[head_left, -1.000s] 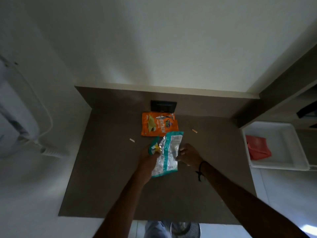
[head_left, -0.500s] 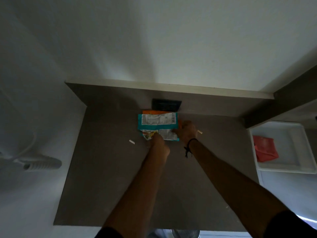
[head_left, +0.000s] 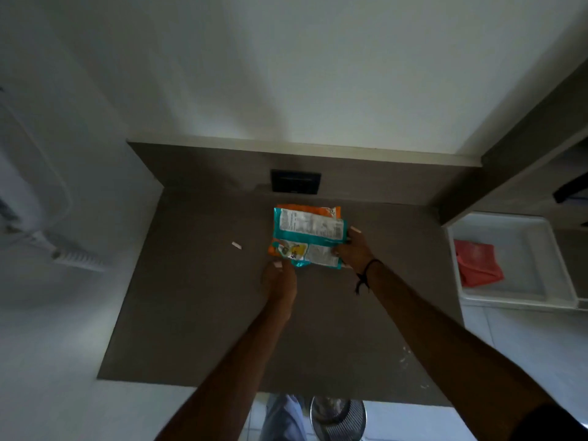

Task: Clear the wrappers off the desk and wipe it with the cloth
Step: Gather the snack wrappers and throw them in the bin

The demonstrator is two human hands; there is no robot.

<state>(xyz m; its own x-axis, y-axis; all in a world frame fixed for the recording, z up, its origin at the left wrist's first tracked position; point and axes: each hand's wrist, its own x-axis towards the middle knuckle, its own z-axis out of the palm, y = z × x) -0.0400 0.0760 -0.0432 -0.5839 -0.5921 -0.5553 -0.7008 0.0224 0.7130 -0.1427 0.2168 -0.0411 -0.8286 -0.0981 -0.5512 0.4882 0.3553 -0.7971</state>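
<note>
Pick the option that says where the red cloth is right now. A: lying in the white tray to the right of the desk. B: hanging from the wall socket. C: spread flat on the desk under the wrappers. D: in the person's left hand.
A: the red cloth lies inside the white tray beside the desk, while both hands are at the wrappers.

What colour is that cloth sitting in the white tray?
The cloth is red, almost coral, seen in the head view.
</note>
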